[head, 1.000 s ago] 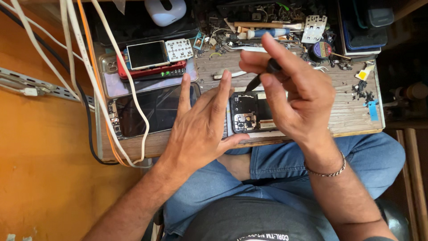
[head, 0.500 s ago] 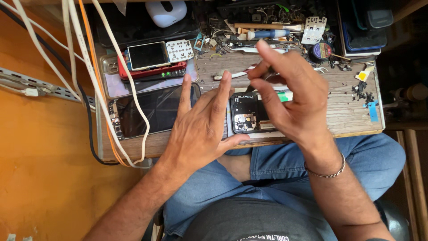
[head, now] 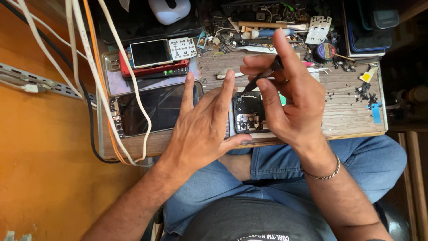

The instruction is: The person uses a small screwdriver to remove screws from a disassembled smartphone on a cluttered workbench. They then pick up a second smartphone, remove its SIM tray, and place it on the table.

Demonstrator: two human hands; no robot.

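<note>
The left hand (head: 203, 127) lies flat on the wooden counter (head: 347, 114) with its fingers spread, the thumb along the near edge of an opened phone (head: 248, 112) and the fingertips resting beside and just over its left side. The phone sits face down near the front edge of the counter, directly above the person's lap, its back cover off so that the dark inner plates and a metal part at the lower end show. The right hand (head: 292, 100) is raised just above the phone's right side, its grip pressed together on a thin dark tool (head: 264, 76), pinched between thumb and forefinger, with the tip slanting down toward the upper left corner of the phone; whether the tip touches it cannot be told. A metal bracelet (head: 322, 172) circles the right wrist. To the left of the left hand lies a larger dark phone (head: 154, 109) with white cables (head: 111, 80) running across it, and behind that a small board with a screen and keypad (head: 162, 51) resting on a red device. Small tools and loose parts crowd the back of the counter.
</note>
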